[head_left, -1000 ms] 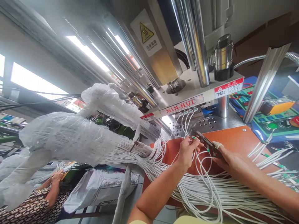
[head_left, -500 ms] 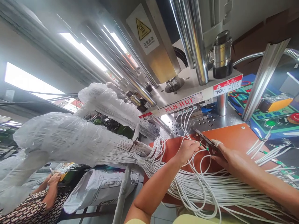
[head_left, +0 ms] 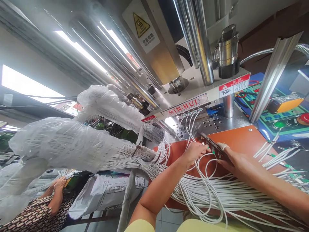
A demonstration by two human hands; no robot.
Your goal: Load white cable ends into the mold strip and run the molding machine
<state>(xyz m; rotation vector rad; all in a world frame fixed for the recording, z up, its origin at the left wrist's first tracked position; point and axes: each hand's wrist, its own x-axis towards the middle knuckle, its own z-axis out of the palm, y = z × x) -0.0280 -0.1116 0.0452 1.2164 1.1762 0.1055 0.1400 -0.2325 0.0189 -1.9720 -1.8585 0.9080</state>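
Cable end [head_left: 208,148] pinched in left grip [head_left: 196,152], metal fixture [head_left: 212,144] held in right grip [head_left: 232,160]; slack loops [head_left: 205,181] below could snag, skewing it.

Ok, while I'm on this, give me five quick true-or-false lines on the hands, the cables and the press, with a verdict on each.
1. The right hand holds a metal bar. True.
2. The left hand is beside the bar. True.
3. The left hand is on the red button. False: it is at the bar, well away from any button.
4. The yellow triangle is higher in the picture than the MIN-HUI sign. True.
5. The bundle below the hands is black wire. False: it is made of white cables.
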